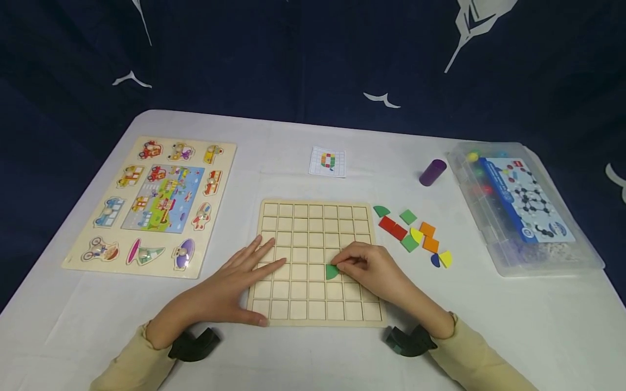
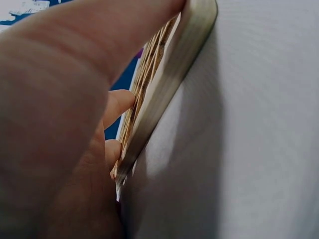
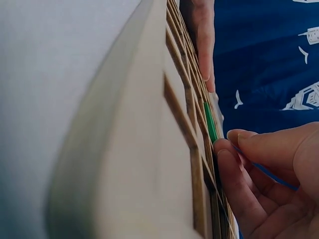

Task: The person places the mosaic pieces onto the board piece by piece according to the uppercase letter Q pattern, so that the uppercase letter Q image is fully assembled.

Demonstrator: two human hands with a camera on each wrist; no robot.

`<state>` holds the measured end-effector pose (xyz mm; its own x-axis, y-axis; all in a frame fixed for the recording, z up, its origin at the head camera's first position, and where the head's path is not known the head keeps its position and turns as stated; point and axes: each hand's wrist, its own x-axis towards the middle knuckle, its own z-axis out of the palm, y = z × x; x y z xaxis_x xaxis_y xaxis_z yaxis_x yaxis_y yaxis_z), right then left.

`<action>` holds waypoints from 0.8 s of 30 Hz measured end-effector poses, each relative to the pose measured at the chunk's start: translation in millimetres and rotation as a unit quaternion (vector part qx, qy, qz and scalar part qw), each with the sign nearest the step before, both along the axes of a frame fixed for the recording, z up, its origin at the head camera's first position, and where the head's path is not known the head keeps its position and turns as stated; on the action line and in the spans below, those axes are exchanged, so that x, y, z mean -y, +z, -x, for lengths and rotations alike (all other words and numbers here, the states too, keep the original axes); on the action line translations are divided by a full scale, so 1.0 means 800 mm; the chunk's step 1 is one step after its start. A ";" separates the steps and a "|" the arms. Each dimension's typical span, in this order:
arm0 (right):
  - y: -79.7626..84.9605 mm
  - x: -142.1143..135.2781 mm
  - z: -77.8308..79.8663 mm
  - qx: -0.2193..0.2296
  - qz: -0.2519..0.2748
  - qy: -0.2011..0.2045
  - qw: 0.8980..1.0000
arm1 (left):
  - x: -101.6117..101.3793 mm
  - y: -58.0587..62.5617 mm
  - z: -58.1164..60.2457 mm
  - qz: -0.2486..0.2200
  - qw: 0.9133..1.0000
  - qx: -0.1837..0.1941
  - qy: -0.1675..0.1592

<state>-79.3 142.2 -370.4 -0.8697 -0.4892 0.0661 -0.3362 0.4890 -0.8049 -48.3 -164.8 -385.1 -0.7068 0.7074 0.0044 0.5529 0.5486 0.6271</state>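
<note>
A wooden grid board (image 1: 315,322) lies flat on the table. My left hand (image 1: 230,285) rests across its left side with fingers spread straight; in the left wrist view the thumb (image 2: 89,45) touches the board's edge. With thumb and fingertips, my right hand (image 1: 374,270) pinches a green quarter-circle tile (image 1: 331,271) over a square right of the board's middle. The right wrist view shows the green tile (image 3: 210,122) edge-on, low among the grid ridges. Whether it sits fully in the square, I cannot tell.
Right of the board lie loose tiles: red (image 1: 393,228), green (image 1: 408,216), orange (image 1: 430,244), yellow (image 1: 445,259) and blue (image 1: 435,260). Behind it is a pattern card (image 1: 318,168). A purple cylinder (image 1: 432,172), a plastic case (image 1: 499,260) and a vehicle puzzle (image 1: 110,184) stand around.
</note>
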 end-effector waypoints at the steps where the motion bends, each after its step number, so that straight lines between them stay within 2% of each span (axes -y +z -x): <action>1: 0.000 0.000 0.000 0.002 -0.002 0.001 1.000 | 0.000 0.000 0.000 0.001 1.000 -0.001 0.000; 17: -0.003 -0.002 -0.002 0.015 0.002 -0.001 1.000 | -0.001 -0.001 -0.002 -0.001 1.000 0.007 0.003; 24: -0.004 -0.002 0.000 0.021 0.016 0.015 1.000 | 0.000 -0.004 -0.002 0.009 1.000 0.001 0.008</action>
